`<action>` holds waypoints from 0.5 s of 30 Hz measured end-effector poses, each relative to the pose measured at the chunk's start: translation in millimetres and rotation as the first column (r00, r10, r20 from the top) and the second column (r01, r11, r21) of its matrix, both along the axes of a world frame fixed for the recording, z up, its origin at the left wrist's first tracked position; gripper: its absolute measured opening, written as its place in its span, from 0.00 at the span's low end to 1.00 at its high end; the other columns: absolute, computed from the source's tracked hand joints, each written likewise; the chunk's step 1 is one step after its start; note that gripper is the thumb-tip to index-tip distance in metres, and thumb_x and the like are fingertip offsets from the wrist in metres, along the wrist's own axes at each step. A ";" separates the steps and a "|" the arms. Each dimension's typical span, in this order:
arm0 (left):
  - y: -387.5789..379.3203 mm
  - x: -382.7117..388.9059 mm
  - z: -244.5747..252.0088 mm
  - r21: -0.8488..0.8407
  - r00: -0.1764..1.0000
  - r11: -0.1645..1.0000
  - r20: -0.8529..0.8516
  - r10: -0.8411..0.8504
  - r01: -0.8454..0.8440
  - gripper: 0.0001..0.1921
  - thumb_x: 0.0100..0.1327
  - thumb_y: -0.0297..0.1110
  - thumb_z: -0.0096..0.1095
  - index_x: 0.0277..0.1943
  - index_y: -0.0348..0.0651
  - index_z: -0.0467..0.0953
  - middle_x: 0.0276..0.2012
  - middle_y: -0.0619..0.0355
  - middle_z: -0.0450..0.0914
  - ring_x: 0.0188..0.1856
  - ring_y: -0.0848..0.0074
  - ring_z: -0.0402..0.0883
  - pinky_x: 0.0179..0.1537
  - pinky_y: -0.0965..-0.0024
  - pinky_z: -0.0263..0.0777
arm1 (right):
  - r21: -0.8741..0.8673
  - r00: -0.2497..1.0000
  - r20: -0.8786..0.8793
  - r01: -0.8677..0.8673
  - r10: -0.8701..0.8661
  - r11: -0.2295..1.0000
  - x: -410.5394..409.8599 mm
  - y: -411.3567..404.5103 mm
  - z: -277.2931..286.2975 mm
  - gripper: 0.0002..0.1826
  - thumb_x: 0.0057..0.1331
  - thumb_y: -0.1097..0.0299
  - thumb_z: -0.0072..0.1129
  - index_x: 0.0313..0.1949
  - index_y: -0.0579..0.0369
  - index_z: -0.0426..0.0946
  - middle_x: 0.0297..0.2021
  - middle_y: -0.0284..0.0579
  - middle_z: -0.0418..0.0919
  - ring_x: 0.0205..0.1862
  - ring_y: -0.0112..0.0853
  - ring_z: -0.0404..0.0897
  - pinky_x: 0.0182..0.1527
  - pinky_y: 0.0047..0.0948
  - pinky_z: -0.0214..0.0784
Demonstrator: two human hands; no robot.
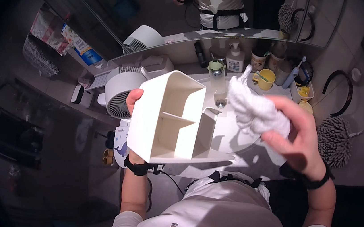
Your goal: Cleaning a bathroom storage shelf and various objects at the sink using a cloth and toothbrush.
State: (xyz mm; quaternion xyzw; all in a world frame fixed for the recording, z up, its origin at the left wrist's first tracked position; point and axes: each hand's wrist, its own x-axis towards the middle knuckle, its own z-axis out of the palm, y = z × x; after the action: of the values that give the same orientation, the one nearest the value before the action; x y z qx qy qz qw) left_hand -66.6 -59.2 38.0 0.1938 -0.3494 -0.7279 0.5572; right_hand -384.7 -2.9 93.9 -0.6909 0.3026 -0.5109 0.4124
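A white plastic organizer box with open compartments is held up over the near left of the washbasin. My left hand grips it from its left side; most of that hand is hidden behind the box. A thin divider splits its larger part in two, and a lower, hooked section sits at its right. To the right of the box, my right hand pinches a bunched white cloth in the air above the basin. Cloth and box are apart.
Behind the basin stand a pump bottle, a chrome faucet, a yellow cup and an electric toothbrush. A white fan is close on the left. On the right wall hangs a grey chenille hand-towel ball. A mirror spans the back.
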 end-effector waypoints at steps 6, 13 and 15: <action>9.7 -49.4 20.8 -0.125 0.982 0.992 0.186 0.029 -0.005 0.37 0.56 0.38 0.65 0.63 0.50 0.49 0.55 0.48 0.68 0.51 0.69 0.77 0.47 0.70 0.78 | -0.300 0.769 -0.638 -0.206 -0.035 0.931 33.8 13.4 29.6 0.24 0.51 0.74 0.59 0.50 0.59 0.72 0.40 0.48 0.77 0.30 0.36 0.77 0.29 0.30 0.73; 2.5 -44.8 27.0 -0.609 0.669 0.680 0.706 0.232 0.407 0.49 0.44 0.34 0.79 0.63 0.49 0.46 0.55 0.47 0.65 0.56 0.64 0.71 0.54 0.65 0.69 | -0.327 0.342 -0.919 -0.386 -0.196 0.862 47.7 -1.3 15.0 0.03 0.50 0.74 0.59 0.21 0.57 0.79 0.25 0.40 0.78 0.29 0.33 0.77 0.24 0.24 0.70; 0.4 -50.3 25.1 -0.563 0.677 0.709 0.717 0.165 0.424 0.57 0.33 0.39 0.84 0.64 0.46 0.47 0.53 0.47 0.62 0.55 0.62 0.67 0.53 0.63 0.64 | -0.256 0.150 -0.965 -0.396 -0.213 0.882 50.4 -2.2 18.8 0.02 0.51 0.72 0.59 0.23 0.53 0.79 0.23 0.38 0.78 0.30 0.31 0.79 0.25 0.25 0.71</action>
State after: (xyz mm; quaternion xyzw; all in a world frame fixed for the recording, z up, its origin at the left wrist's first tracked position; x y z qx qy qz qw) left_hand -116.9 -58.8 63.0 0.2139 -0.7984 -0.4452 0.3443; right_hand -334.3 -5.2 112.6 -0.9456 0.3221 0.0352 -0.0289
